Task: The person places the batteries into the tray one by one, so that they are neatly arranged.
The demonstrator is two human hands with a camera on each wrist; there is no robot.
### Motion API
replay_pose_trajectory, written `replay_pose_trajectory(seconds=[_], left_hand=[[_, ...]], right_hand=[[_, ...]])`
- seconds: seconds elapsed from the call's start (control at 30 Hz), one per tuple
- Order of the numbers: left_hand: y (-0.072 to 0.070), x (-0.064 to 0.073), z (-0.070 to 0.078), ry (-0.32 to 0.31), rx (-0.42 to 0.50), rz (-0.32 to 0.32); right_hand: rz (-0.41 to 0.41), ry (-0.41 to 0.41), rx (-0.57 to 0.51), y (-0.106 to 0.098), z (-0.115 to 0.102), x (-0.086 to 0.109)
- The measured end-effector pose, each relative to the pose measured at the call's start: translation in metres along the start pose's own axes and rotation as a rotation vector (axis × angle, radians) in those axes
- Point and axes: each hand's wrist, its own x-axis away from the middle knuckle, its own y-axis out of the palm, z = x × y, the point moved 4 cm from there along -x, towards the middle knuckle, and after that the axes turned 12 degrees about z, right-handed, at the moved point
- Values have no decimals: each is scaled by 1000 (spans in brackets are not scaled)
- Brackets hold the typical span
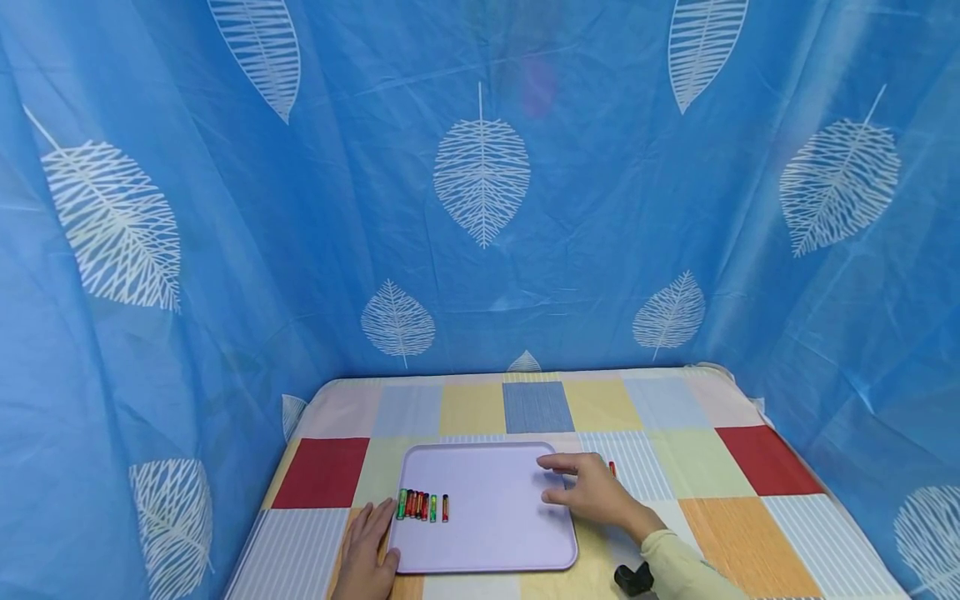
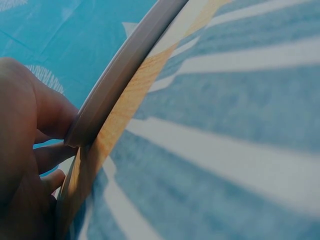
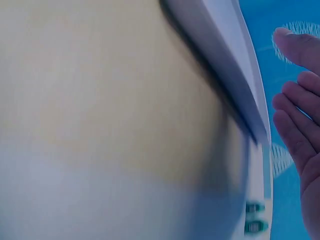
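A lilac tray (image 1: 491,542) lies on the tablecloth. Several small red and green batteries (image 1: 417,505) stand in a row near its left side, one (image 1: 446,508) slightly apart from the others. My left hand (image 1: 367,546) rests at the tray's left edge with fingers extended; in the left wrist view, its thumb (image 2: 52,112) is right at the tray rim (image 2: 115,70). Over the tray's right edge hovers my right hand (image 1: 592,487), thumb and fingers spread with nothing between them. Behind it, a red battery (image 1: 612,469) shows on the cloth, partly hidden by the hand.
Two green batteries (image 3: 256,226) lie beside the tray in the right wrist view. A patchwork tablecloth (image 1: 738,533) covers the table, and a blue curtain with white leaf prints (image 1: 480,275) encloses its back and sides. A black device (image 1: 633,579) sits at the right wrist.
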Motion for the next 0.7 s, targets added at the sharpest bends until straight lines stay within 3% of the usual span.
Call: replay_pose_trajectory(seconds=[0.27,0.47,0.7], left_hand=[[0,0,-1,-11,2,-7],[0,1,-1,-16,16,-5],[1,-2,-2,-64,-16,-50]], right_hand=[[35,41,78,-34,18,15],[72,127,154,-57,34,25],[94,236,191,-77,49,34]])
